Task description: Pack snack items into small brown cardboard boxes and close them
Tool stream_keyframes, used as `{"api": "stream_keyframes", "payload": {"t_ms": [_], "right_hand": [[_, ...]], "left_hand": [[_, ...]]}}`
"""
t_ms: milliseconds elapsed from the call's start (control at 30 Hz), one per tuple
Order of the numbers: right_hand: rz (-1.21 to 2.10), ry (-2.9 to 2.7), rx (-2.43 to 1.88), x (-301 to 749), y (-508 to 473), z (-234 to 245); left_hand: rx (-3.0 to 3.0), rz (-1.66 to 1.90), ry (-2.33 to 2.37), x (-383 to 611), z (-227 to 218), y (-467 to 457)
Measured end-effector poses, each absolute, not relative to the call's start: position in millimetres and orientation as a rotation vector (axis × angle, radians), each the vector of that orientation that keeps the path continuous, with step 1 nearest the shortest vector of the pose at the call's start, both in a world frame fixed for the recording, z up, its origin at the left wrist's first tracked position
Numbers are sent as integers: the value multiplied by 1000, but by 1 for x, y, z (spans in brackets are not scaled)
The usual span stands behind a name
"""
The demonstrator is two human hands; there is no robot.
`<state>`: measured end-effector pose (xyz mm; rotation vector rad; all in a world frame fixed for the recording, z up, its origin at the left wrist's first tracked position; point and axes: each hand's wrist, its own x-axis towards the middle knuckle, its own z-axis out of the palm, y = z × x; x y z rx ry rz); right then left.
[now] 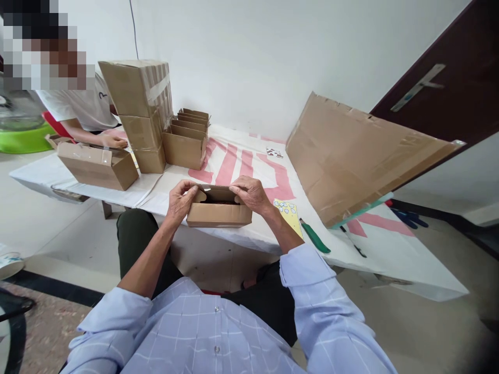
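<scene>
- Carton, small and brown, is held at the near edge of a table covered in white cloth with pink markings.
- The far panel is pinched at its left end by the left hand, between thumb and fingers; the right end is gripped in the same way by the right hand.
- The work is judged to be partway along: front and side walls are already raised, but the top is not yet shut. Something dark is glimpsed inside, too shaded to be identified.
- Beyond, a row of open cartons is lined up with flaps raised, beside a stack of taped boxes; no closed top is seen in that row.
- At left, a larger open carton is placed near a co-worker's hand, whose hold cannot be told.
- Near the right forearm, a patterned yellow card and a green-handled cutter are left lying, untouched, below a leaning cardboard sheet.
</scene>
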<state>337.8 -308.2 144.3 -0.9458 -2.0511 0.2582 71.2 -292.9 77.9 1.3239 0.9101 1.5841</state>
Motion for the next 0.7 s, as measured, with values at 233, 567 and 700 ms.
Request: {"api": "stream_keyframes", "payload": {"t_ms": [233,567,700], "right_hand": [[181,-2166,-1205,335,-305,156],[-234,-2458,-1151,288,-278,151],[-132,-2448,-1054,285,-275,148]], "left_hand": [[1293,1541,874,75,84,-279],[1402,1486,861,82,74,-273],[1433,1478,877,81,72,-275]]}}
